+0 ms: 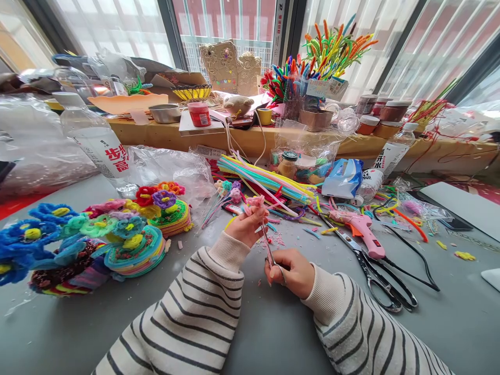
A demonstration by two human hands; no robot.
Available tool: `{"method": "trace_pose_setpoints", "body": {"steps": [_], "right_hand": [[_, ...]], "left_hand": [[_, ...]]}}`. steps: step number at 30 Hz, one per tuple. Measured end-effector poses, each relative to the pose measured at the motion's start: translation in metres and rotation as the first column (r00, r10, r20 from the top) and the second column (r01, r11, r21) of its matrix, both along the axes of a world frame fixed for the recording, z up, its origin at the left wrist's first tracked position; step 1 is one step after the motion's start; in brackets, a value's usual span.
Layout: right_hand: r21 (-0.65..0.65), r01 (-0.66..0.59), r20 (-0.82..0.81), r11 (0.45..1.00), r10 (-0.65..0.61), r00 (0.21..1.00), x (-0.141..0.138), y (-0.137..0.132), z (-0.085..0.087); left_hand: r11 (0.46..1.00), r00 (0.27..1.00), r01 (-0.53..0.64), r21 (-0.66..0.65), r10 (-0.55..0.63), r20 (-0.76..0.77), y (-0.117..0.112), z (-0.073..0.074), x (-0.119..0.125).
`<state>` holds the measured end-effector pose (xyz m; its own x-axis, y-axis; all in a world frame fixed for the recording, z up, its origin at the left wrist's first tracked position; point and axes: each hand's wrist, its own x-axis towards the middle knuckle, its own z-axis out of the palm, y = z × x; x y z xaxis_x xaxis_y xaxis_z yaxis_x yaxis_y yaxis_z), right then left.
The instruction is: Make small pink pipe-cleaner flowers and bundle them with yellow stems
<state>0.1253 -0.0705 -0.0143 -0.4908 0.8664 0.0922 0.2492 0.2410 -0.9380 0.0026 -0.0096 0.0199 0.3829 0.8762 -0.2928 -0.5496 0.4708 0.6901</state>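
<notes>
Near the middle of the grey table, my left hand (249,225) pinches a pink pipe-cleaner flower (254,203) by its lower part. Its fuzzy petals stick up above my fingertips. My right hand (291,272) is closed round the handles of small scissors (268,246). Their slim metal blades point up and reach my left fingers, just under the flower. Whether the blades touch the flower I cannot make out. Pink fluff clippings (276,240) lie scattered on the table behind the blades.
Finished pipe-cleaner flowers (128,227) stand at left. A bundle of pipe cleaners (265,179) lies behind my hands. To the right are a pink glue gun (361,232) with a cord and large black-handled scissors (377,281). Water bottles (97,140) and a cluttered ledge (175,133) lie beyond.
</notes>
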Motion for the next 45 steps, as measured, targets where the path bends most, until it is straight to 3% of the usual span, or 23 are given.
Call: {"method": "trace_pose_setpoints", "body": {"steps": [6,12,24,33,45], "right_hand": [[0.032,0.152,0.010,0.988,-0.152,0.988,0.0003,-0.0001,0.0034],[0.047,0.219,-0.021,0.975,-0.219,0.976,-0.0011,0.0004,0.0046],[-0.007,0.040,0.044,0.999,-0.040,0.998,-0.0005,-0.0006,-0.0006],[-0.005,0.161,0.010,0.987,-0.161,0.987,-0.0006,0.0007,0.0014],[0.043,0.262,-0.101,0.964,-0.257,0.961,0.0037,0.0019,0.0027]], "left_hand": [[0.996,0.995,-0.094,0.000,0.094,0.029,0.0010,-0.0001,-0.0012],[0.995,0.990,-0.102,0.007,0.101,0.097,0.0021,-0.0008,-0.0033],[0.999,0.996,0.018,0.036,-0.021,0.092,-0.0004,-0.0013,-0.0026],[0.998,0.998,-0.055,-0.007,0.055,0.035,0.0005,0.0012,-0.0009],[0.997,0.990,-0.080,0.017,0.078,0.117,0.0021,-0.0018,-0.0045]]}}
